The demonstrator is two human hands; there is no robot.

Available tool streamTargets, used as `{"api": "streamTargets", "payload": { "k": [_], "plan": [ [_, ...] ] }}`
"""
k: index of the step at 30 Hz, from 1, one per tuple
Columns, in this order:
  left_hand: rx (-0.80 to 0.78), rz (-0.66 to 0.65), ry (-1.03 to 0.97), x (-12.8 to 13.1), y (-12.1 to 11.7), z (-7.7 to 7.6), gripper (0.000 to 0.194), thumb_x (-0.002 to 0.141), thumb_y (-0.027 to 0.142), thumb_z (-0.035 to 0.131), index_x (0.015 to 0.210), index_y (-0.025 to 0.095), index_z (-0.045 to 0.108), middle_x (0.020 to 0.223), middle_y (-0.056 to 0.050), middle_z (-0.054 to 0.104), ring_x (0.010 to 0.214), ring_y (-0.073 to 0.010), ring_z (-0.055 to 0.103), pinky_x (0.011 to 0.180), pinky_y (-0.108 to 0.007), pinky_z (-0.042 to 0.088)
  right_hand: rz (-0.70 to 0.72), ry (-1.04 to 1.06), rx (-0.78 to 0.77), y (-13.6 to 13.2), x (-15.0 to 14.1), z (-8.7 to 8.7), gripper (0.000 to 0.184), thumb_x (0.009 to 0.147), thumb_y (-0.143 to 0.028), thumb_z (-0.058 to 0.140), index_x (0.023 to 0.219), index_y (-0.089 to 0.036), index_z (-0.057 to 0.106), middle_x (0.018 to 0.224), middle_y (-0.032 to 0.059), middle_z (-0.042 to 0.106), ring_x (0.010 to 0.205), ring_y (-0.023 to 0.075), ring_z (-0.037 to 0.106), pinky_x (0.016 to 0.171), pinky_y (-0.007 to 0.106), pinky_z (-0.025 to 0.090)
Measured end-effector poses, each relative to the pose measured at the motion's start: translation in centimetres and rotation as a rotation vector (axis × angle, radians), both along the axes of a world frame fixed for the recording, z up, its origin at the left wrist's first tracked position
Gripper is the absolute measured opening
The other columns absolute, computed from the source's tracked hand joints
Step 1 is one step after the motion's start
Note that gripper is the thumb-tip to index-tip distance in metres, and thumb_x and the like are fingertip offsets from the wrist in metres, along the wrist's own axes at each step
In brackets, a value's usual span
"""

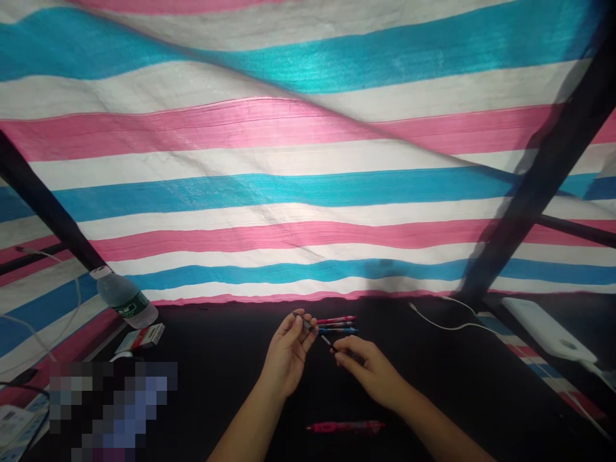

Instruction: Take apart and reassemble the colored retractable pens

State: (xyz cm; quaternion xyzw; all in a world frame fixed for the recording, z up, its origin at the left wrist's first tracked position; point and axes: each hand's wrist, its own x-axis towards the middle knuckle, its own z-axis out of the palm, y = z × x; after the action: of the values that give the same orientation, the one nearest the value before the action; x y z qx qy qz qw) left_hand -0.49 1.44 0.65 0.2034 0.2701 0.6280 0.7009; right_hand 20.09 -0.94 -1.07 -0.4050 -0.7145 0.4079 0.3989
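Note:
My left hand (287,351) pinches the dark barrel of a pen (308,325) between thumb and fingers above a black table (216,359). Close to it, my right hand (368,367) pinches the other end of that pen, a thin tip or refill (327,341). Just beyond the fingers lie three pens (337,325) side by side, red and blue. A pink pen (345,427) lies on the table between my forearms.
A striped pink, blue and white tarp (308,160) hangs behind the table. At the left stand a plastic bottle (126,300) and a small red-and-white box (140,337). A white cable (447,324) and a white power bank (548,327) lie at the right.

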Motion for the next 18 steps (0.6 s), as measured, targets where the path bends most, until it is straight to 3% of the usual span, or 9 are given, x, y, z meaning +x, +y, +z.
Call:
{"api": "streamTargets", "payload": {
  "k": [11, 18],
  "plan": [
    [0.050, -0.023, 0.077, 0.32, -0.52, 0.14, 0.028, 0.077, 0.024, 0.089, 0.100, 0.018, 0.073, 0.097, -0.005, 0.076, 0.097, -0.0203, 0.073, 0.092, -0.034, 0.058, -0.019, 0.002, 0.000, 0.20, -0.01, -0.38, 0.018, 0.098, -0.033, 0.063, 0.106, -0.022, 0.075, 0.090, 0.0033, 0.073, 0.082, 0.0209, 0.065, 0.075, 0.031, 0.050],
    [0.161, -0.043, 0.268, 0.59, -0.72, -0.08, 0.025, 0.080, 0.027, 0.087, 0.101, 0.018, 0.075, 0.094, -0.006, 0.075, 0.091, -0.0179, 0.070, 0.087, -0.030, 0.054, -0.073, -0.028, 0.060, 0.41, 0.03, -0.63, 0.016, 0.096, -0.033, 0.066, 0.103, -0.023, 0.076, 0.093, 0.0040, 0.073, 0.085, 0.0218, 0.066, 0.078, 0.033, 0.052]
  ]
}}
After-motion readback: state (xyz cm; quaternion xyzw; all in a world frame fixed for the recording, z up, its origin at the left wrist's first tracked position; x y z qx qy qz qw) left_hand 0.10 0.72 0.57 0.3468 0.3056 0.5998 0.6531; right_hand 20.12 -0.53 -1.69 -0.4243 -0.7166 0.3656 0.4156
